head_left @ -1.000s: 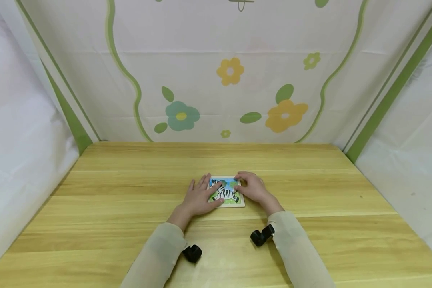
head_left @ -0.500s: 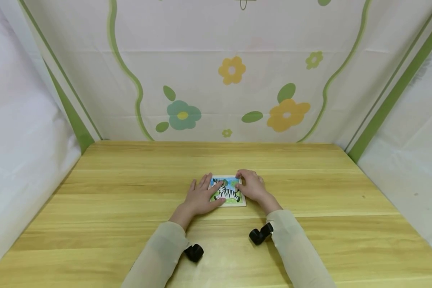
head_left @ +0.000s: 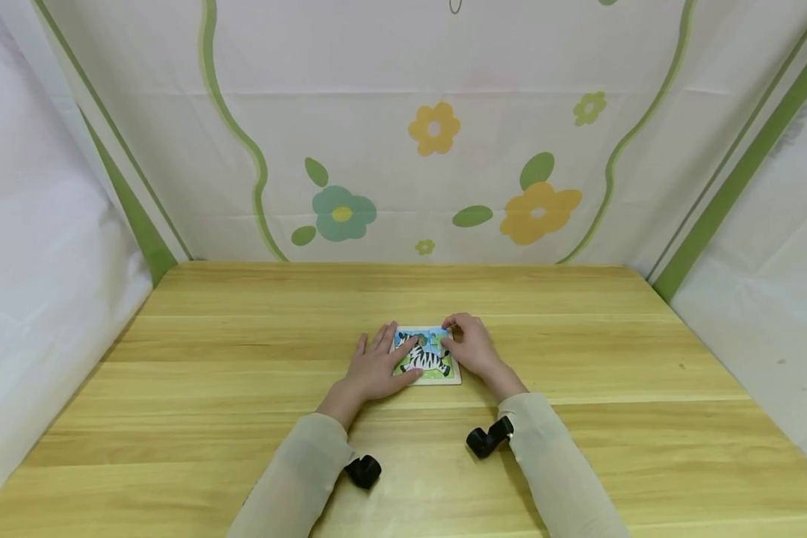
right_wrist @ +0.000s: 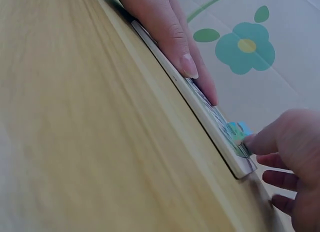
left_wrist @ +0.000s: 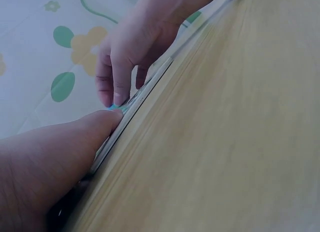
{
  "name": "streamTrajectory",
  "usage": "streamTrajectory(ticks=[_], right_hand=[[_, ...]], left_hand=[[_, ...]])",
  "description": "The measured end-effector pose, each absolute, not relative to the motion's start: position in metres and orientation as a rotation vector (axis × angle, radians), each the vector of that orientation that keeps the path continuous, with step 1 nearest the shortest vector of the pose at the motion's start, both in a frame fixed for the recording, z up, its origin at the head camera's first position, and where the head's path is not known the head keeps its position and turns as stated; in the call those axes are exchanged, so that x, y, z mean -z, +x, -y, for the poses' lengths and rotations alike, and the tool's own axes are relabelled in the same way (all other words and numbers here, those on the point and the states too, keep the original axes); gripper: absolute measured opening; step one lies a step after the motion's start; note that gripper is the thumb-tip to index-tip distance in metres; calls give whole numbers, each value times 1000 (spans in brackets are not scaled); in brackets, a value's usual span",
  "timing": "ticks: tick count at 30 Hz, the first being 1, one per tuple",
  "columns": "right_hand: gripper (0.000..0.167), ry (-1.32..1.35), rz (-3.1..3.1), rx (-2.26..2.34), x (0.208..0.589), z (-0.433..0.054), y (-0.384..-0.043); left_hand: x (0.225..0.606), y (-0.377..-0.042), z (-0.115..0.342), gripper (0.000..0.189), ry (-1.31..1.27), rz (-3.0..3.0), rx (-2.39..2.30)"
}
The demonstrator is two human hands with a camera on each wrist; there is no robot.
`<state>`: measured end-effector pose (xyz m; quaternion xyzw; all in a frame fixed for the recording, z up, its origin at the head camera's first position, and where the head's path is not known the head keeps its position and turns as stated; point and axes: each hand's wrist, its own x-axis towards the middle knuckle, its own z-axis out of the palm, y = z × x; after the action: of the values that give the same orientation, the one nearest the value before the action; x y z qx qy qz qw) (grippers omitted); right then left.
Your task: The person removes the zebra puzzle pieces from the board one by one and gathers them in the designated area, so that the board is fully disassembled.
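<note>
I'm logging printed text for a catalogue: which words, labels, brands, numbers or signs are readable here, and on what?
None can be read.
The visible part of the zebra puzzle shows only pictures.
The cloth backdrop shows flowers, leaves and wavy lines.
Any marking on the black wrist devices is too small to make out.

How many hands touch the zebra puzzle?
2: the left hand rests on the left of the puzzle; the right hand pinches a piece at its far right corner.

Flowered cloth (head_left: 356,60) behind wooden table (head_left: 175,433)
</note>
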<state>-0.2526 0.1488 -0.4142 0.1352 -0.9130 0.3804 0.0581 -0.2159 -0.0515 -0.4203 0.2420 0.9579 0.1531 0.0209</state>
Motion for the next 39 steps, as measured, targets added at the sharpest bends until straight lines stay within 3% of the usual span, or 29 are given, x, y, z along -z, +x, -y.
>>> streamTrajectory(ticks=[7, 24, 39], right_hand=[[16, 403, 2656, -1415, 414, -148, -252], [27, 447, 2808, -1460, 413, -157, -256], [26, 296, 2762, -1763, 406, -165, -260]], left_hand=[[420, -216, 52, 61, 747, -2972, -489], [421, -216, 52, 62, 741, -2968, -497], [422, -216, 52, 62, 738, -2964, -530]])
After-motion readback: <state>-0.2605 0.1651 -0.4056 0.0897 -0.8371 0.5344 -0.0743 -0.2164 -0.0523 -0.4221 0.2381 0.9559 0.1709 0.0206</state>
